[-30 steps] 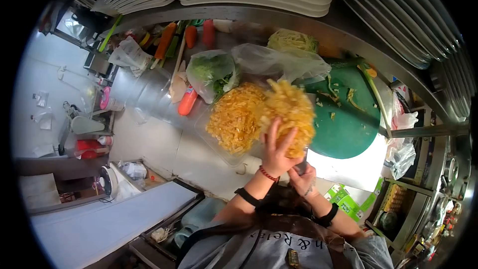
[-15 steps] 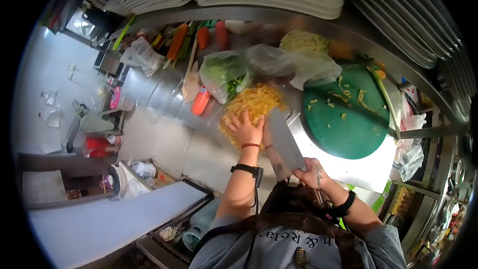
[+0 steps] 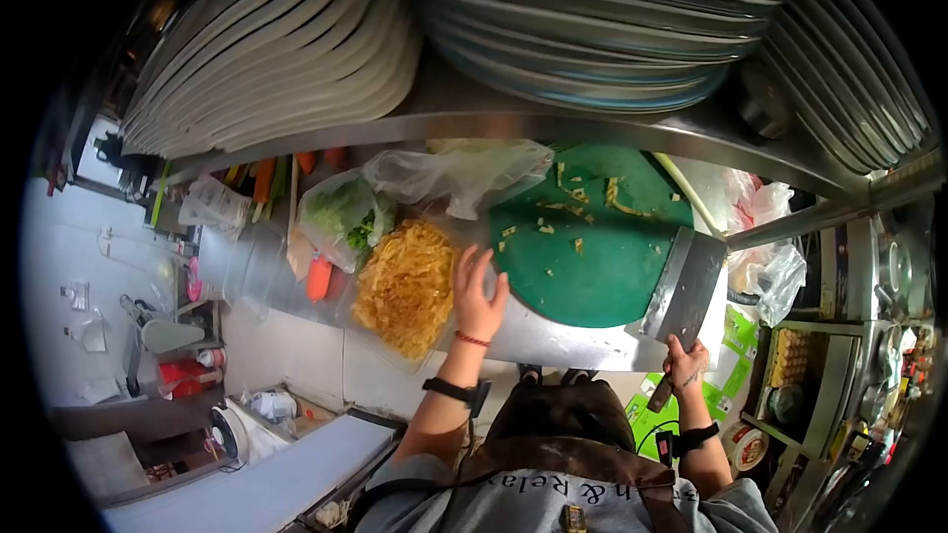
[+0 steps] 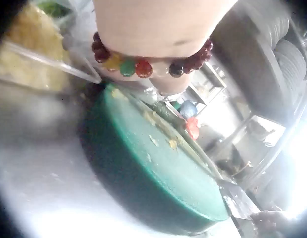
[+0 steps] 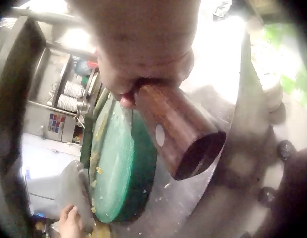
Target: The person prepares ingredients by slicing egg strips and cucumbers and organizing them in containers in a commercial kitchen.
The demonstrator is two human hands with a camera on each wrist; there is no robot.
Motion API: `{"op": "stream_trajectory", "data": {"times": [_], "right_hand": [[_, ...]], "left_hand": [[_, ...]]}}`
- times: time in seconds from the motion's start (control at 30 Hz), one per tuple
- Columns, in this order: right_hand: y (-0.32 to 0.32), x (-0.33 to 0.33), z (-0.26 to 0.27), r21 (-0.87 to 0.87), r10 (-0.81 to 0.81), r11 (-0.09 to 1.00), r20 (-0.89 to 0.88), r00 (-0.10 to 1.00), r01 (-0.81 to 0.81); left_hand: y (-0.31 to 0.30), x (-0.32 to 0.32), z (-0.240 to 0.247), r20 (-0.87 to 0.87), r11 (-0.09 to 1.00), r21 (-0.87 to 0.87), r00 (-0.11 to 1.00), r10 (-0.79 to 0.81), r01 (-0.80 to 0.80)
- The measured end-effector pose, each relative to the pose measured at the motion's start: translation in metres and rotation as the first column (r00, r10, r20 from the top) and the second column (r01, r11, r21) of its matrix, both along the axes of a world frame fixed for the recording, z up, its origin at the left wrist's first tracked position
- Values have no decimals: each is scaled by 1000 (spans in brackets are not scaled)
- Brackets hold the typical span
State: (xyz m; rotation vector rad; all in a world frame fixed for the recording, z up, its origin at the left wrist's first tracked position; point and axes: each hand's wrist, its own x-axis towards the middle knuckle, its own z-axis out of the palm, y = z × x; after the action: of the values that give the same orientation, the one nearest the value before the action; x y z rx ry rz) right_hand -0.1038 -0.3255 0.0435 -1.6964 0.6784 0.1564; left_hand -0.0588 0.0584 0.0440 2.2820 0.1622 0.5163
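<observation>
My right hand (image 3: pixel 683 363) grips the dark wooden handle (image 5: pixel 181 131) of a cleaver (image 3: pixel 691 281). Its broad blade overlaps the right edge of a round green cutting board (image 3: pixel 583 281) in the head view. Between that board and a clear plastic container (image 4: pixel 49 62) is my left hand (image 3: pixel 479 306), fingers spread and holding nothing. Golden shredded strips (image 3: pixel 405 286) fill the container to the left of this hand. Scattered yellowish scraps (image 3: pixel 617 199) lie on the board. The left wrist view hides most of the left hand behind the wrist and bead bracelet.
Stacked plates (image 3: pixel 592 20) fill a shelf above the counter's back. Bagged greens (image 3: pixel 341 212), a red-orange packet (image 3: pixel 318 276) and another plastic bag (image 3: pixel 464 173) sit behind or left of the container. A long green stalk (image 3: pixel 691 192) lies right of the board.
Strips held over the board's left side a second ago went into the container, where the left hand pressed them. The hands have since parted, the cleaver moving right and the left hand off the strips.
</observation>
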Motion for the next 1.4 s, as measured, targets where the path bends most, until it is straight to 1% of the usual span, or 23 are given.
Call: {"op": "stream_trajectory", "data": {"times": [0.07, 0.17, 0.2, 0.23, 0.3, 0.33, 0.43, 0.47, 0.57, 0.6, 0.7, 0.73, 0.8, 0.83, 0.9, 0.93, 0.97, 1.0, 1.1, 1.2, 1.23, 1.33, 1.4], "right_hand": [[-1, 14, -9, 111, -41, 993, -22, 999, 44], [9, 36, -18, 161, -85, 983, -12, 996, 86], [14, 45, -12, 167, -89, 981, -53, 995, 97], [18, 53, -14, 207, -111, 971, -46, 993, 119], [21, 68, -14, 204, -58, 977, -19, 998, 61], [20, 75, -13, 195, -11, 981, -10, 1000, 13], [15, 97, -14, 149, 148, 977, 40, 988, -152], [12, 105, -16, 121, 211, 968, 67, 975, -218], [12, 133, -11, 79, 348, 933, 60, 936, -352], [13, 142, -10, 73, 387, 919, 33, 921, -389], [24, 168, 5, 98, 460, 884, -9, 888, -457], [27, 175, 5, 91, 491, 867, 1, 871, -490], [30, 183, -4, 63, 575, 815, 36, 818, -576], [36, 181, -3, 77, 612, 789, 2, 791, -610], [48, 182, 0, 97, 666, 744, -44, 744, -661], [51, 182, -9, 85, 720, 694, -90, 688, -715], [55, 177, -14, 108, 718, 695, -66, 692, -711], [61, 172, -12, 119, 744, 668, -89, 662, -735], [88, 149, -10, 125, 806, 592, -109, 582, -796], [110, 107, -24, 138, 820, 572, -96, 564, -809], [123, 101, -13, 140, 821, 570, -86, 564, -809], [146, 69, 40, 111, 770, 637, -41, 637, -763], [155, 44, 44, 125, 727, 678, 32, 686, -724]], "left_hand": [[-34, 31, -16, -37, 1000, -21, 999, 8, -9], [-73, 66, -34, -151, 976, 46, 964, 218, -214], [-82, 74, -35, -196, 952, 186, 940, 280, -245], [-91, 80, -42, -151, 969, 156, 964, 217, -193], [-103, 86, -46, -57, 990, 109, 994, 98, -91], [-108, 87, -44, -41, 1000, 21, 999, -16, 16], [-114, 93, -38, 48, 979, -51, 979, -197, 199], [-109, 105, -37, 91, 976, 50, 972, -216, 212], [-100, 148, -52, 124, 981, 191, 990, -64, 39], [-101, 161, -48, 65, 982, 187, 998, -24, 11], [-109, 181, -25, -273, 972, 39, 939, -211, 230], [-112, 180, -35, -195, 960, -19, 941, -277, 278], [-114, 158, -39, -40, 935, -42, 935, -353, 351], [-115, 141, -36, 36, 920, -45, 920, -389, 390], [-104, 103, -31, 119, 985, 42, 978, -169, 165], [-98, 84, -31, 150, 996, 78, 988, -48, 36], [-92, 69, -39, 152, 985, 123, 983, 101, -120], [-93, 58, -33, 27, 968, 74, 971, 239, -240], [-92, 63, -29, -125, 943, 175, 943, 307, -284], [-92, 73, -35, -107, 947, 148, 948, 300, -283], [-90, 75, -36, -95, 950, 142, 951, 293, -278], [-70, 58, -39, -46, 988, -7, 987, 155, -155], [-56, 38, -28, -32, 994, -90, 998, 61, -63]]}}
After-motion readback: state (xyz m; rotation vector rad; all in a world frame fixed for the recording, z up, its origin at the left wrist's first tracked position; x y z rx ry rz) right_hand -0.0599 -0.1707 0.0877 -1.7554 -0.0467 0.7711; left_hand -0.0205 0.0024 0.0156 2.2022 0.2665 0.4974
